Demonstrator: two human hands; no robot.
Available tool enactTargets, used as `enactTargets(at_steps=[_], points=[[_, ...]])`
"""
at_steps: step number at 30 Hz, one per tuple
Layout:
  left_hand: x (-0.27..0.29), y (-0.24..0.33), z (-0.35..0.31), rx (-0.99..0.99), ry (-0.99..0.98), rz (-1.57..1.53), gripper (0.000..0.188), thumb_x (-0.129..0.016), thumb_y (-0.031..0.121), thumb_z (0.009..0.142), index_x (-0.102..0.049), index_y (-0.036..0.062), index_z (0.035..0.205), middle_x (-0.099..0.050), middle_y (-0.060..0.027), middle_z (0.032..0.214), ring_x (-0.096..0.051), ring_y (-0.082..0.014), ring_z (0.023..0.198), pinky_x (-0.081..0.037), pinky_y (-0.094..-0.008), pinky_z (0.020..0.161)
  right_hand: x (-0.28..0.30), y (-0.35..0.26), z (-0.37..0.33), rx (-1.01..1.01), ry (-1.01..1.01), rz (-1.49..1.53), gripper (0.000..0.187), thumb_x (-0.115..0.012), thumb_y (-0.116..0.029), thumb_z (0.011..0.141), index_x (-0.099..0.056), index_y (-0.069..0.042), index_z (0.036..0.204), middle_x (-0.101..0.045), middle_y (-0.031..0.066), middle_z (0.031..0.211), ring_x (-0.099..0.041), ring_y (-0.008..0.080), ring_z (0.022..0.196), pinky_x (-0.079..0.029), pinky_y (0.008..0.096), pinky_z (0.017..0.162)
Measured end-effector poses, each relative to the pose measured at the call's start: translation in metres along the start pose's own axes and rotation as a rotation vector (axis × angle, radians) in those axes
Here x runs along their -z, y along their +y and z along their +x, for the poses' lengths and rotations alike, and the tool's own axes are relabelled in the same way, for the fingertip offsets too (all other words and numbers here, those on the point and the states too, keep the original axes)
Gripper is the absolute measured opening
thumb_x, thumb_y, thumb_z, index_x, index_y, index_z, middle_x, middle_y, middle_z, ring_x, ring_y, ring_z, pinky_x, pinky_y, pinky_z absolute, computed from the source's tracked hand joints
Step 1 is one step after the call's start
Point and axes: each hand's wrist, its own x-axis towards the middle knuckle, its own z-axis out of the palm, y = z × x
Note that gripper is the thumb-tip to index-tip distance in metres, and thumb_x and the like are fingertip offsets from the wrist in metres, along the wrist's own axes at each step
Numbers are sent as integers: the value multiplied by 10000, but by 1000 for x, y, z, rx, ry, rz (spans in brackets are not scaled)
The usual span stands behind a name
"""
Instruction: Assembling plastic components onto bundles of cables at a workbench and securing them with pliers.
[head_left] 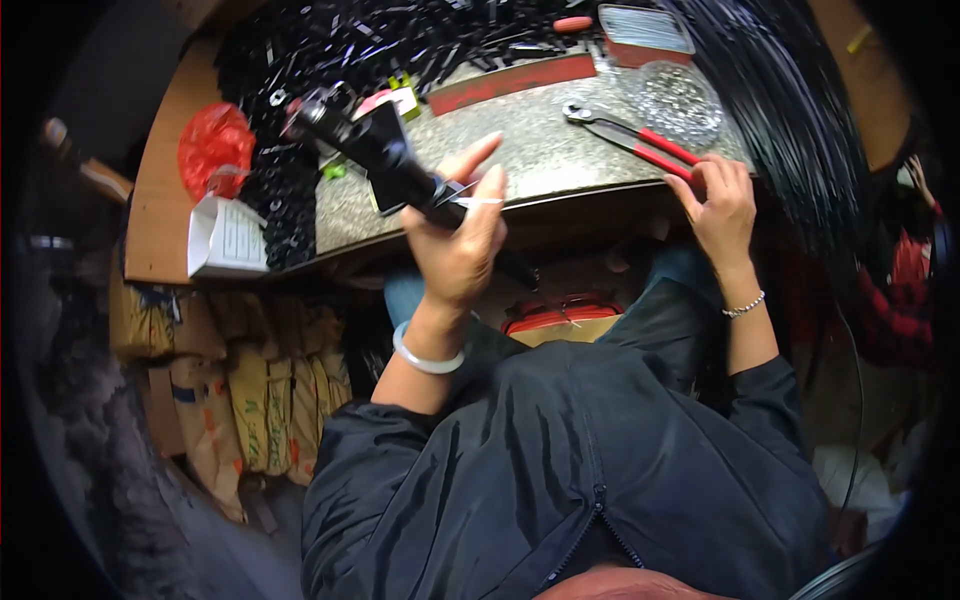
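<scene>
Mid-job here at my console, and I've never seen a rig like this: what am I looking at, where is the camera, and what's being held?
There's no machine: these are a person's bare hands. The one picture comes from a fisheye camera on the person's head, looking down, so straight edges bend near the rim; its left is the person's left.

The left hand holds a black tubular piece, blurred, so its exact kind is unclear. The right hand grips red-handled pincers by their handle ends.

On the speckled worktop lie a red strip, small shiny metal pieces and a red-sided box. Black parts are heaped behind, and a bundle of dark strands hangs over the right side.
</scene>
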Motion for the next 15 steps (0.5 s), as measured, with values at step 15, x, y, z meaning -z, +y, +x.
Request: enactTargets(at_steps=[15], points=[[13,-12,1,-23,42,68,220,-515,-26,850,-605,-23,1050,-454,25,590,-354,-18,412,-269,-171,352,30,-45,4,-186,-377,994,152,-656,-69,768,-597,-28,902,-502,66,866,-511,135,713,-421,242,658]])
